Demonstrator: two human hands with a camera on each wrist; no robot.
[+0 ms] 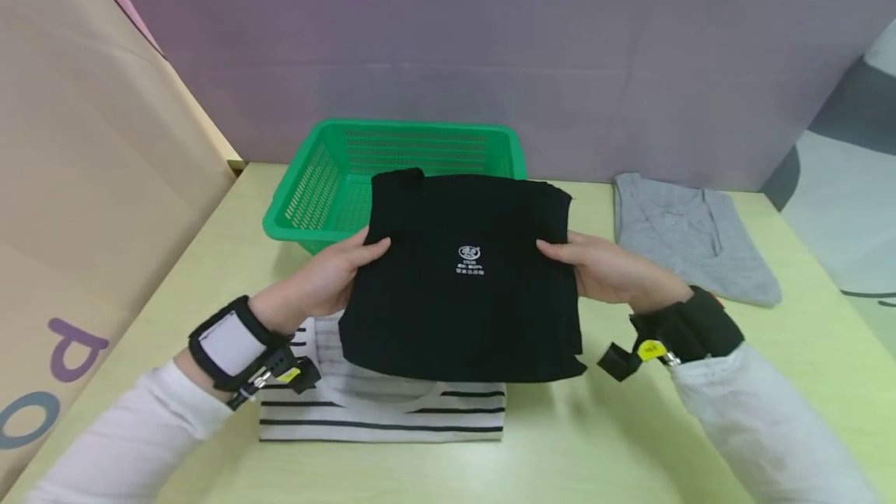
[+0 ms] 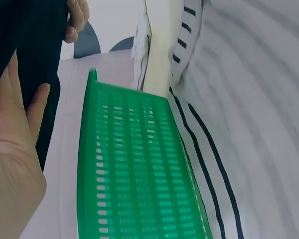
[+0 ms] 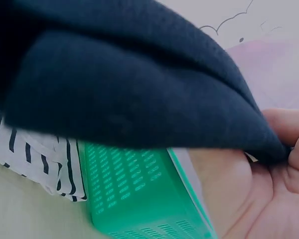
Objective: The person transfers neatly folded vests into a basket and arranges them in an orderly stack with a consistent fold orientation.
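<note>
Counter: yellow-green, below both hands.
Left hand: grasping black folded shirt.
Right hand: grasping its opposite edge.
Shirt: between hands, above striped shirt.
Green basket: beyond hands.

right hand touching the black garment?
Touching. In the head view the right hand grips the folded black garment by its edge; the right wrist view shows fingers pinching the fabric.

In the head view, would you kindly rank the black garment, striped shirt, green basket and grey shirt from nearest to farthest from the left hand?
1. Black garment, held by the left hand.
2. Striped shirt, just below.
3. Green basket, behind.
4. Grey shirt, far right.
</note>
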